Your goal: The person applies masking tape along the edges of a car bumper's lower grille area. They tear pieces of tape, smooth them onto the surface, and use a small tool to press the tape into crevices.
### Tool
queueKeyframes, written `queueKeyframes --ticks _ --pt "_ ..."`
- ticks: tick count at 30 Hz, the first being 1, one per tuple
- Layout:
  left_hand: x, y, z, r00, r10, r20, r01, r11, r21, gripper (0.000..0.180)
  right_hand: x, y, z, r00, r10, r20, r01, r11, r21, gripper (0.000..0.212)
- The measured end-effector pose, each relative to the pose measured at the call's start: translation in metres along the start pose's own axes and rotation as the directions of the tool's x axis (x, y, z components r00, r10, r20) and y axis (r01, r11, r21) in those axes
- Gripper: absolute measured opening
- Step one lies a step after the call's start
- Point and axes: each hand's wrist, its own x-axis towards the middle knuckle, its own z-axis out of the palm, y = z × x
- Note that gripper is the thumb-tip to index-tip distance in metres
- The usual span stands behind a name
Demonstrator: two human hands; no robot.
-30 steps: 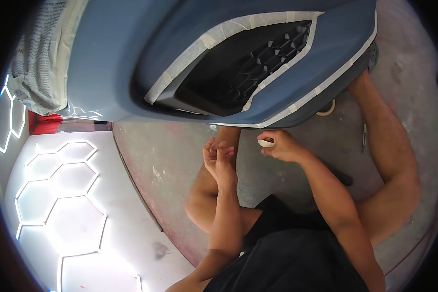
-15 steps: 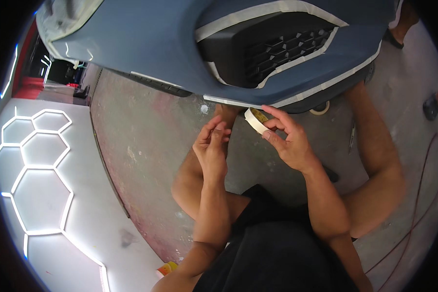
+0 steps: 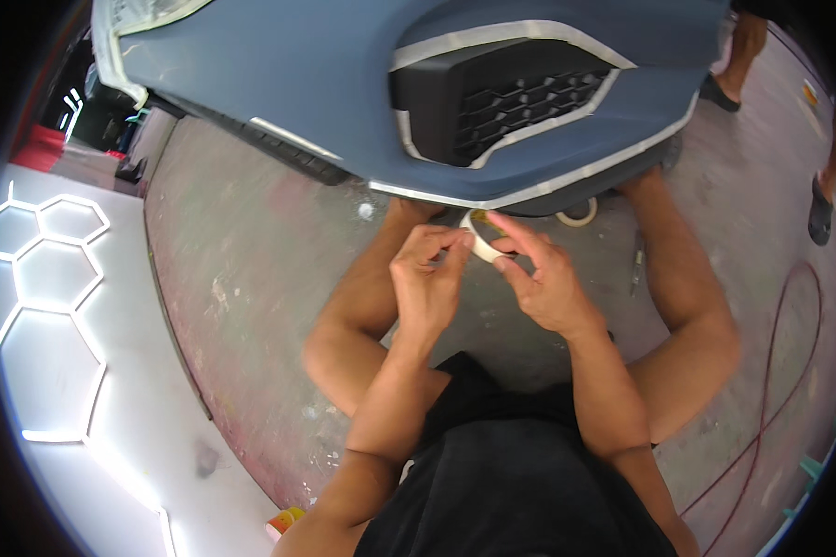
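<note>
A cream roll of masking tape [image 3: 482,245] hangs in front of me, just under the lower edge of a blue-grey car bumper [image 3: 316,102]. My right hand [image 3: 550,286] grips the roll from its right side, with some fingers inside the ring. At the roll's left rim, my left hand [image 3: 427,283] pinches with thumb and index finger at the tape's edge. Pale masking tape strips [image 3: 492,35] border the dark honeycomb grille [image 3: 529,97], and another strip [image 3: 613,176] follows the bumper's lower edge.
A second tape roll [image 3: 580,215] lies on the floor under the bumper. Nearby, a slim cutter-like tool [image 3: 637,265] lies beside my right leg. A red hose [image 3: 762,418] loops at the right. Another person's legs [image 3: 745,56] stand at the far right. A white wall with lit hexagons [image 3: 56,306] borders the left.
My left hand has moved right and up to meet the tape roll, closing the gap between them. The roll has turned slightly in my right hand. The whole view has shifted a little.
</note>
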Motion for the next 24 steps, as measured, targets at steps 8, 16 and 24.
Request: queueKeyframes --ticks 8,16,24 --pt "-0.014 -0.02 0.023 0.971 0.231 0.068 -0.24 0.948 0.207 0.011 -0.009 0.014 -0.007 0.935 0.309 0.173 -0.313 0.95 -0.002 0.069" --pt "-0.01 -0.054 0.019 0.974 -0.174 0.142 0.152 0.976 0.153 0.018 -0.024 0.044 -0.001 0.81 0.449 0.377 -0.526 0.84 0.132 0.071" --pt "-0.016 -0.062 0.017 0.938 -0.276 0.211 0.276 0.961 0.029 0.018 -0.022 0.062 0.007 0.802 0.482 0.351 -0.529 0.848 0.044 0.076"
